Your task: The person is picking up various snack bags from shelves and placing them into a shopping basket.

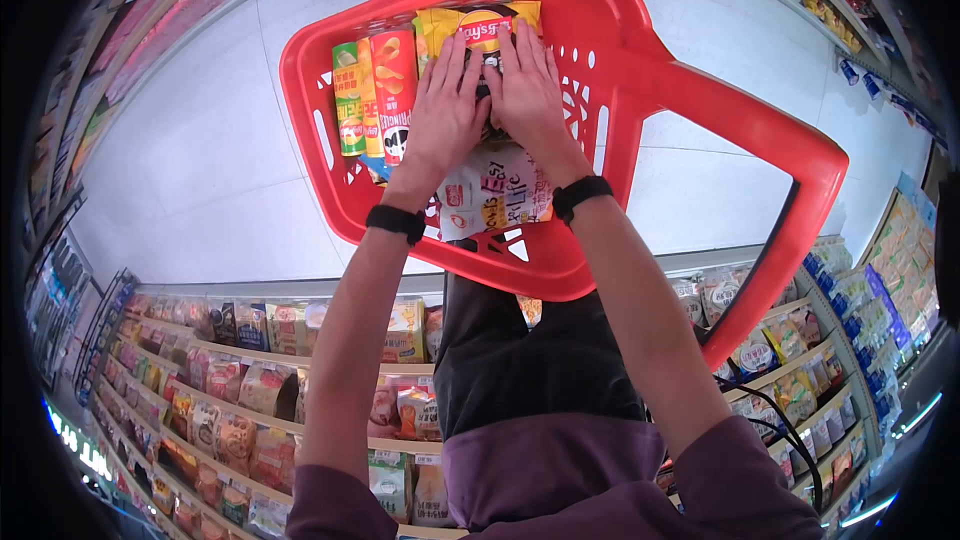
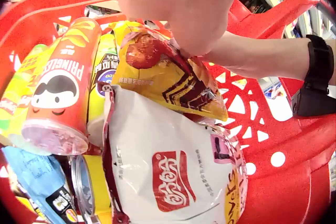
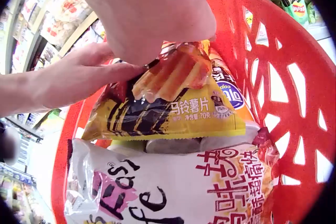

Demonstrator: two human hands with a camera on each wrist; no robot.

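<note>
Both hands lie side by side on a yellow Lay's potato chip bag (image 1: 530, 12) at the far end of a red shopping basket (image 1: 300, 70). Straight fingers of my left hand (image 1: 450, 110) rest on the bag's left half. Beside it, my right hand (image 1: 527, 100) presses the right half, fingers also extended. A white snack bag (image 2: 152, 129) with red and pink print lies in the basket nearer the body, below the wrists. To the left, a red Pringles can (image 2: 65, 82) leans next to yellow-green chip cans (image 1: 348, 100).
A light blue packet (image 2: 37, 182) sits low in the basket under the cans. The basket's thick red handle (image 1: 740, 105) sticks out to the right. Shelves of packaged snacks (image 1: 240, 380) stand around the pale tiled floor (image 1: 190, 160).
</note>
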